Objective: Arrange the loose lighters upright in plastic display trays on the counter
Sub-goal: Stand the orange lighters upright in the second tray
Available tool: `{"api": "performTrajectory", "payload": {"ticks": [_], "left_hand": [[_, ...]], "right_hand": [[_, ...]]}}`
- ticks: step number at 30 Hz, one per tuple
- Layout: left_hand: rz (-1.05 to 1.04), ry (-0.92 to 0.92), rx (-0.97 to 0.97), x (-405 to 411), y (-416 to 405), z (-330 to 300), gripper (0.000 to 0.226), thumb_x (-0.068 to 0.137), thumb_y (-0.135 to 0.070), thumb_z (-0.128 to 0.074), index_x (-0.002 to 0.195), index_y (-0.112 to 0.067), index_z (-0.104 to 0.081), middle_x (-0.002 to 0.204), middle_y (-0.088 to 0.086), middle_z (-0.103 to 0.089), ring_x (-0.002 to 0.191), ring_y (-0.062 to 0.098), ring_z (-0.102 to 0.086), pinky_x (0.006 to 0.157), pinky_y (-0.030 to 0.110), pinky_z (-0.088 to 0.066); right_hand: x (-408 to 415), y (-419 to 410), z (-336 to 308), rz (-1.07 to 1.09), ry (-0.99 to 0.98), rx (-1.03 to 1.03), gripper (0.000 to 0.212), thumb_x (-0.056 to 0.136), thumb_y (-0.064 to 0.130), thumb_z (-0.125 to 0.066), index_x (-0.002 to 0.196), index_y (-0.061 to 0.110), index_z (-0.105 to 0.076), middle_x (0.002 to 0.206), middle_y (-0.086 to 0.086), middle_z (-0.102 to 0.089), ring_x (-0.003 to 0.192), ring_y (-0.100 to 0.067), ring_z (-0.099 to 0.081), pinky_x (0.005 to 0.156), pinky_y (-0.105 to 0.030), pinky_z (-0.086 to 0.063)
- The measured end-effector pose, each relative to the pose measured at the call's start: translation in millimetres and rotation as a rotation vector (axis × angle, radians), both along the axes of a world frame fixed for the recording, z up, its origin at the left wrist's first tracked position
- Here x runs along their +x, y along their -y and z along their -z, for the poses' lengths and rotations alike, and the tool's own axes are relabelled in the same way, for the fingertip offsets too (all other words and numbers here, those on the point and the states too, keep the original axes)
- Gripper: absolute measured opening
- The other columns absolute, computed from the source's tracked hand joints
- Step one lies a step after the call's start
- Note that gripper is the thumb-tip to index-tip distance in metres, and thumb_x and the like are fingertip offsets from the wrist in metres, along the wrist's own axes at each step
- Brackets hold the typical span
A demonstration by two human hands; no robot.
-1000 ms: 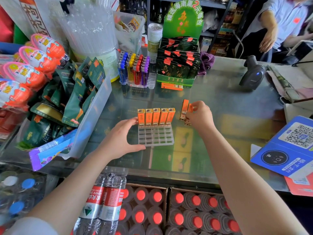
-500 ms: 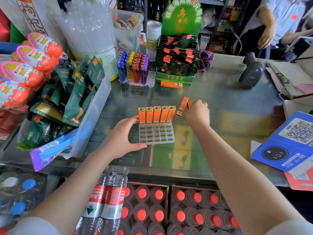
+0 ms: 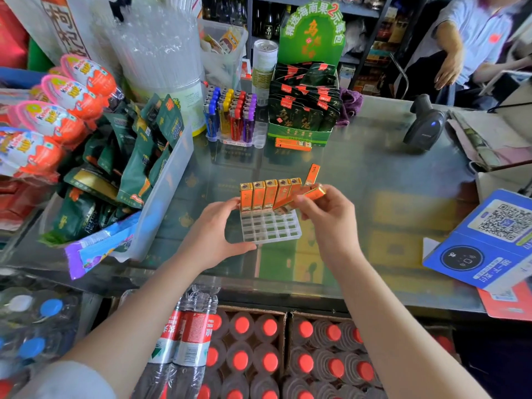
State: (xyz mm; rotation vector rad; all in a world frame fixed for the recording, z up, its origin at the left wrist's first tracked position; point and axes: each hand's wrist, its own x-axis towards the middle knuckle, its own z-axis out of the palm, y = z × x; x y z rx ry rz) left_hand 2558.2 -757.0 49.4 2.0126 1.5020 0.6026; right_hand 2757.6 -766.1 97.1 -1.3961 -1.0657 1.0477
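Note:
A clear plastic tray (image 3: 270, 230) with a grid of slots sits on the glass counter. Several orange lighters (image 3: 259, 195) stand upright in its far row. My left hand (image 3: 214, 236) rests against the tray's left side, thumb at its front edge. My right hand (image 3: 328, 214) holds orange lighters (image 3: 299, 198), one tilted low over the tray's right part and another sticking up behind the fingers. A loose orange lighter (image 3: 292, 144) lies flat farther back, in front of the green box.
A second tray of coloured lighters (image 3: 230, 116) stands at the back beside a green tea display box (image 3: 302, 110). A bin of snack packets (image 3: 161, 185) is on the left, a barcode scanner (image 3: 424, 125) and blue QR card (image 3: 486, 234) on the right. A person sits back right.
My right hand has come back from the counter to the right of the tray and now holds the orange lighters over the tray's right side. My left hand stays on the tray.

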Motion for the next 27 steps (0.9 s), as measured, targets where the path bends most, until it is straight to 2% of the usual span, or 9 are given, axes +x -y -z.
{"api": "performTrajectory", "payload": {"ticks": [3, 5, 6, 9, 12, 15, 18, 23, 27], "left_hand": [[-0.015, 0.005, 0.015, 1.2, 2.4, 1.2, 0.081, 0.063, -0.040, -0.079, 0.133, -0.025, -0.039, 0.131, -0.005, -0.047, 0.124, 0.011, -0.035, 0.099, 0.026, -0.029], [-0.021, 0.000, 0.018, 0.7, 4.6, 1.9, 0.082, 0.063, -0.042, -0.079, 0.133, -0.025, -0.040, 0.131, -0.005, -0.048, 0.124, 0.012, -0.035, 0.099, 0.026, -0.029], [-0.020, -0.003, 0.023, 0.0, 5.6, 2.8, 0.083, 0.063, -0.043, -0.079, 0.133, -0.025, -0.040, 0.131, -0.006, -0.048, 0.124, 0.012, -0.035, 0.098, 0.025, -0.028], [-0.015, -0.006, 0.015, -4.9, 7.6, 6.0, 0.083, 0.063, -0.046, -0.078, 0.133, -0.025, -0.039, 0.132, -0.005, -0.048, 0.125, 0.013, -0.036, 0.099, 0.026, -0.029], [-0.011, -0.007, -0.003, -7.8, 7.4, 7.0, 0.082, 0.063, -0.049, -0.076, 0.132, -0.026, -0.039, 0.132, -0.005, -0.048, 0.125, 0.012, -0.036, 0.102, 0.031, -0.032], [-0.010, -0.007, -0.004, -7.6, 7.3, 6.5, 0.080, 0.063, -0.049, -0.075, 0.131, -0.027, -0.040, 0.131, -0.006, -0.048, 0.125, 0.013, -0.037, 0.101, 0.032, -0.033], [-0.007, 0.003, 0.002, -7.2, 7.7, 6.0, 0.079, 0.063, -0.047, -0.076, 0.130, -0.026, -0.041, 0.130, -0.006, -0.049, 0.124, 0.013, -0.038, 0.101, 0.032, -0.033], [-0.005, 0.004, -0.006, -8.0, 8.2, 5.6, 0.078, 0.065, -0.047, -0.075, 0.131, -0.027, -0.040, 0.132, -0.005, -0.048, 0.125, 0.013, -0.037, 0.101, 0.032, -0.033], [-0.015, 0.006, 0.004, -7.5, 9.6, 4.1, 0.081, 0.064, -0.045, -0.077, 0.132, -0.024, -0.039, 0.132, -0.003, -0.048, 0.125, 0.014, -0.037, 0.101, 0.031, -0.031]], "right_hand": [[-21.5, 8.3, 6.0, -0.098, 0.019, 0.030, 0.013, 0.080, 0.003, -0.066, 0.081, 0.017, -0.065, 0.067, 0.007, -0.065, 0.055, 0.000, -0.053, 0.059, -0.017, -0.047], [-31.3, 8.2, 12.1, -0.165, 0.157, 0.063, 0.022, 0.081, 0.006, -0.065, 0.080, 0.027, -0.064, 0.070, 0.008, -0.066, 0.057, 0.001, -0.054, 0.061, -0.017, -0.048], [-35.4, 7.6, 14.5, -0.198, 0.220, 0.080, 0.021, 0.081, 0.006, -0.065, 0.083, 0.028, -0.064, 0.075, 0.005, -0.067, 0.060, 0.000, -0.056, 0.063, -0.015, -0.048], [-44.7, 5.0, 17.5, -0.289, 0.369, 0.149, 0.021, 0.084, 0.005, -0.061, 0.102, 0.014, -0.066, 0.087, 0.006, -0.062, 0.071, -0.005, -0.058, 0.067, -0.011, -0.047], [-48.7, 1.8, 15.9, -0.356, 0.491, 0.239, 0.022, 0.083, 0.004, -0.062, 0.104, 0.010, -0.065, 0.085, 0.007, -0.062, 0.072, -0.002, -0.057, 0.067, -0.010, -0.046], [-49.3, -1.9, 13.7, -0.373, 0.514, 0.255, 0.023, 0.083, 0.005, -0.063, 0.105, 0.011, -0.062, 0.082, 0.005, -0.065, 0.071, 0.006, -0.058, 0.068, -0.006, -0.044], [-49.5, -4.7, 12.8, -0.364, 0.536, 0.264, 0.021, 0.083, 0.006, -0.063, 0.104, 0.009, -0.061, 0.083, -0.001, -0.068, 0.071, -0.003, -0.059, 0.066, -0.005, -0.042], [-47.4, -3.6, 14.1, -0.363, 0.547, 0.260, 0.023, 0.082, 0.008, -0.065, 0.104, 0.012, -0.064, 0.080, 0.010, -0.062, 0.071, 0.011, -0.056, 0.065, -0.003, -0.041], [-42.8, -4.3, 15.5, -0.322, 0.539, 0.245, 0.024, 0.083, 0.011, -0.064, 0.107, 0.015, -0.064, 0.081, 0.011, -0.065, 0.071, 0.012, -0.056, 0.066, -0.005, -0.044]]}}
